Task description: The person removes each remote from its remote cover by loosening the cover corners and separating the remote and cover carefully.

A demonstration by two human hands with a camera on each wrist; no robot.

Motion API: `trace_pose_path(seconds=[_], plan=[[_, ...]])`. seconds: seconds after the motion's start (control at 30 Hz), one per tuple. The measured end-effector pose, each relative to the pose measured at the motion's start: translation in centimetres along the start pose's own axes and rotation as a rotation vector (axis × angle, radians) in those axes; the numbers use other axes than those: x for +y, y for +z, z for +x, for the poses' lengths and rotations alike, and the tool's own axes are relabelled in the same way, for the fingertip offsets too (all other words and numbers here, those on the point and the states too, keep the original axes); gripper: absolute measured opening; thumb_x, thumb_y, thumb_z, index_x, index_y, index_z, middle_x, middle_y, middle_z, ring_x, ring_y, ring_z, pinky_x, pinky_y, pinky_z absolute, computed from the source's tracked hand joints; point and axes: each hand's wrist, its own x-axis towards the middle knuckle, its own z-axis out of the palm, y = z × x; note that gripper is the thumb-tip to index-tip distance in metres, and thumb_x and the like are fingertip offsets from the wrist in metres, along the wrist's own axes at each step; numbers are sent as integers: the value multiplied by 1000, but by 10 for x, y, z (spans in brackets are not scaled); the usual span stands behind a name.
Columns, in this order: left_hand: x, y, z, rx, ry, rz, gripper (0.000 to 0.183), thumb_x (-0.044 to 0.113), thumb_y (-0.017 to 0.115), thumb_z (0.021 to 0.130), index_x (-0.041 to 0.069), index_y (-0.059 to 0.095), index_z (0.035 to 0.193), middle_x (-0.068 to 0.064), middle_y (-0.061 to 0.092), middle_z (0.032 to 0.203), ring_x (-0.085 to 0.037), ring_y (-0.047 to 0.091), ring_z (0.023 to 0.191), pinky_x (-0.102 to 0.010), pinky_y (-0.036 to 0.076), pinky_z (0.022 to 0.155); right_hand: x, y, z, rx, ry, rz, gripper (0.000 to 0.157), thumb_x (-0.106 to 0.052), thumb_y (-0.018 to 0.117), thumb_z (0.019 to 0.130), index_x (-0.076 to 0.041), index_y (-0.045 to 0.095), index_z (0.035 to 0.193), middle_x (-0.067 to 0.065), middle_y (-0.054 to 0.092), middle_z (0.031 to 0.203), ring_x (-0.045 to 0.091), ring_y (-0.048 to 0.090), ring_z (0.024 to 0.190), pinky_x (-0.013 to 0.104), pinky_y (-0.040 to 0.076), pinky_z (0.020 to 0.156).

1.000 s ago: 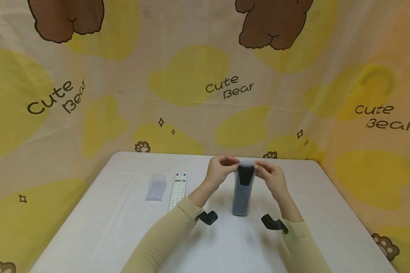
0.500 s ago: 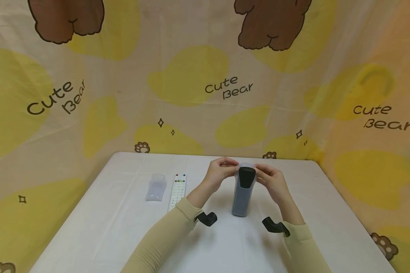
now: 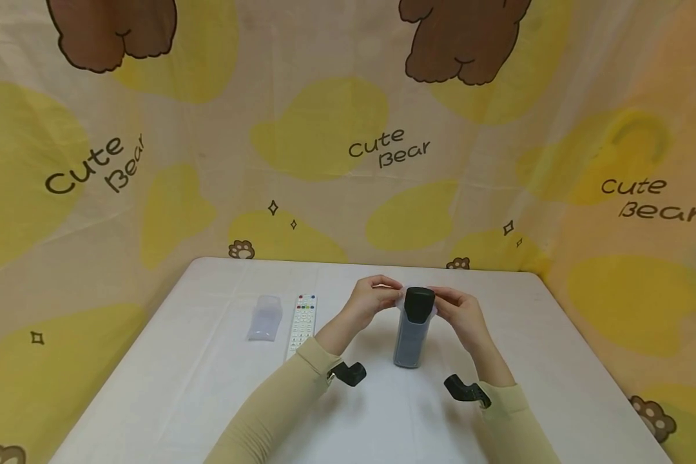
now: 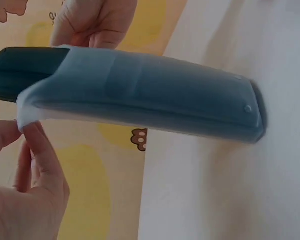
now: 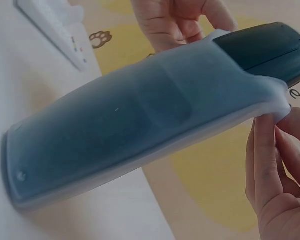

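Observation:
A black remote control [image 3: 419, 304] stands upright on the white table, its lower part inside a translucent silicone sleeve [image 3: 410, 345]. The bare black top end projects above the sleeve's mouth. At the sleeve's left rim, my left hand [image 3: 367, 301] pinches the soft edge between thumb and finger. My right hand [image 3: 464, 319] pinches the opposite rim in the same way. Seen from the left wrist, the sleeve's edge [image 4: 27, 107] is drawn outward by the fingertips [image 4: 35, 132]. The right wrist view shows the rim [image 5: 275, 95] stretched at the other hand's fingers [image 5: 266, 145].
A white remote control [image 3: 303, 322] with colored buttons lies left of the hands, partly hidden by the left forearm. Beside it is a small translucent sleeve [image 3: 265, 318]. The white table [image 3: 151, 386] ends at a patterned cloth backdrop [image 3: 301, 167].
Both hands have moved down a little with the sleeve's rim, and more of the black remote's top is bare. The remote's base stays in place on the table.

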Motion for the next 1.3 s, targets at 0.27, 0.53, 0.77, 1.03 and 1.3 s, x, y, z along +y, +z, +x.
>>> trace_pose_path(seconds=[0.27,0.53,0.77,1.03,1.3], plan=[[-14,-5,1,21,-95,-14,19,-4,67,82,-5,66,100,-7,63,91,-13,64,75,-30,57,80,12,2,-3,34,78,-64,36,-14,59,94,6,57,123,3,64,107,5,64,90,20,54,84],[-15,-6,-3,13,-129,-32,20,-1,65,84,-6,64,104,-7,63,92,-16,65,79,-31,56,83,14,3,-5,35,96,-57,33,-13,56,95,7,56,122,5,65,105,8,65,86,22,56,80],[-20,-7,-4,2,-154,-39,18,-2,64,85,-7,64,103,-6,64,86,-14,64,73,-28,57,77,16,3,-7,49,120,-44,34,-14,57,95,6,57,122,6,65,108,8,66,87,23,55,81],[-22,-8,-8,-6,-175,-26,18,-2,63,85,-6,64,102,-7,64,84,-12,63,68,-25,57,72,21,5,-9,51,104,11,35,-11,59,93,12,55,120,-2,67,97,7,67,82,22,56,79],[-26,-10,-10,-24,-193,19,20,-2,62,85,-8,64,105,-8,64,83,-13,63,68,-27,58,74,27,5,-12,52,113,18,36,-10,58,94,12,55,122,0,67,99,7,67,83,23,56,79]])
